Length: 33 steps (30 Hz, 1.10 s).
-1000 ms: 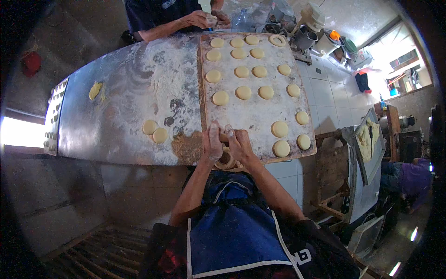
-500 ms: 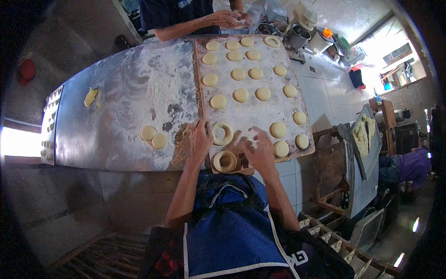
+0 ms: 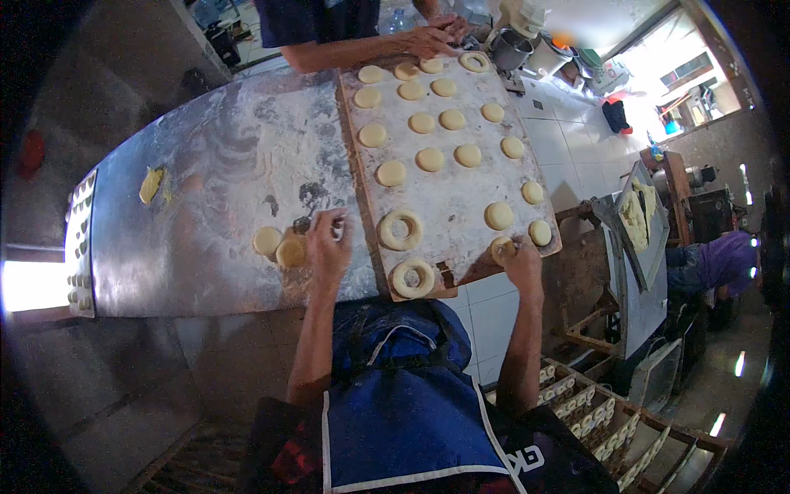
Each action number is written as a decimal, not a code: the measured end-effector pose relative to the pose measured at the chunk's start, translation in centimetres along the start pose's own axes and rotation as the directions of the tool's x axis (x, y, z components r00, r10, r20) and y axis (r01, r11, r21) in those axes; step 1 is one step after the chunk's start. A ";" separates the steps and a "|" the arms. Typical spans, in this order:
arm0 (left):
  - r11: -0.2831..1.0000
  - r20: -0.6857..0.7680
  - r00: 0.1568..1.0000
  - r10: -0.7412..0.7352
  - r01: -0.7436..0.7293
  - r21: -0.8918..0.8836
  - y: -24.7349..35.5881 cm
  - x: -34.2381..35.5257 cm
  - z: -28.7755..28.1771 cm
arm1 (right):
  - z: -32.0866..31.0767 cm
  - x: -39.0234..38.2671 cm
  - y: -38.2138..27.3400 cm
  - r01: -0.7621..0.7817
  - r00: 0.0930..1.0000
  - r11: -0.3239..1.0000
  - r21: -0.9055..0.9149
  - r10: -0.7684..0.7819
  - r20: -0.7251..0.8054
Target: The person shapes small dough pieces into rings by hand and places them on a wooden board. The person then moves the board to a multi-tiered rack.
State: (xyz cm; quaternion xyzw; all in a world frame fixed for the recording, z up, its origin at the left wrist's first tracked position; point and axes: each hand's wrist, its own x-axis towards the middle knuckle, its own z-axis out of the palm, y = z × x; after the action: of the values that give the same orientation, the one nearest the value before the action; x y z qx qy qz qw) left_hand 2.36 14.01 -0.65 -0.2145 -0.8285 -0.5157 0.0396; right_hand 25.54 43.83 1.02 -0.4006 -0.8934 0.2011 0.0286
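Note:
My right hand [image 3: 524, 263] has its fingers closed at the edge of a dough round [image 3: 502, 249] near the front right of a floured board [image 3: 461, 198]. Curled just above the bare metal table is my left hand [image 3: 331, 240]; a pale spot shows between its fingers, too small to make out. Beside it on the table lie two dough rounds, one lighter [image 3: 267, 240] and one in shadow [image 3: 290, 253]. Two dough rings, one [image 3: 401, 230] behind the other [image 3: 413, 279], rest at the board's near left. Several more rounds [image 3: 429, 159] stand in rows beyond.
Flour coats part of the metal table [image 3: 206, 206], where a yellow lump [image 3: 151, 184] sits. Across the table a co-worker's hands [image 3: 432, 37] are at the board's far edge. A tray with dough [image 3: 635, 218] stands to the right, above racks [image 3: 592, 412] of shaped pieces.
My right hand has gone right to the dough round at the board's front. My left hand has left the ring's side and moved left over the metal table. The co-worker's hands have come nearer the board.

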 end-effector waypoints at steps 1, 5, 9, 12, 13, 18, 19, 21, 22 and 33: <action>1.000 -0.048 0.999 0.003 -0.002 0.016 -0.7 -0.1 -1.9 | -0.6 0.4 0.3 -0.037 0.997 0.999 0.040 0.034 0.069; 0.982 -0.195 0.971 -0.136 0.158 0.104 -3.2 -1.4 -9.5 | -1.6 -0.4 -1.4 0.181 0.983 0.964 0.194 -0.182 -0.016; 0.947 -0.325 0.914 -0.242 0.295 0.127 -5.1 -3.0 -14.9 | -0.9 -1.4 -8.4 0.004 0.941 0.815 0.579 -0.199 0.273; 0.931 -0.338 0.899 -0.279 0.339 0.133 -6.0 -3.2 -16.8 | 4.0 -0.9 -17.6 0.410 0.789 0.679 0.610 -0.599 0.137; 0.934 -0.331 0.901 -0.279 0.335 0.125 -6.1 -3.0 -17.1 | 6.1 -0.7 -20.6 0.423 0.785 0.711 0.562 -0.597 0.165; 0.986 -0.286 0.948 -0.141 0.161 0.050 -5.6 -2.5 -17.3 | 13.9 1.4 -30.1 0.555 0.774 0.762 0.333 -0.620 0.128; 0.980 -0.240 0.951 -0.193 0.200 0.005 -5.3 -2.3 -16.9 | 14.5 1.8 -30.7 0.568 0.796 0.808 0.160 -0.588 0.142; 0.970 -0.179 0.955 -0.237 0.222 -0.101 -4.7 -2.0 -16.0 | 14.6 2.3 -30.9 0.638 0.739 0.755 0.149 -0.655 0.155; 0.959 -0.091 0.958 -0.272 0.262 -0.112 -4.4 -1.9 -15.3 | 14.3 2.3 -30.7 0.612 0.727 0.753 0.243 -0.656 0.201; 0.829 0.275 0.909 -0.314 0.403 -0.388 -3.9 -0.6 -10.9 | 11.7 -4.0 -30.8 0.096 0.886 0.577 0.811 -0.420 0.194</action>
State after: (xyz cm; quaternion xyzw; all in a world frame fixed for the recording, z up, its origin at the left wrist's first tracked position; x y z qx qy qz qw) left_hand -0.31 2.80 0.95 -0.1084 -0.7170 -0.6617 -0.1906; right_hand 4.05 18.55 2.50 -0.1652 -0.7532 0.6336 0.0626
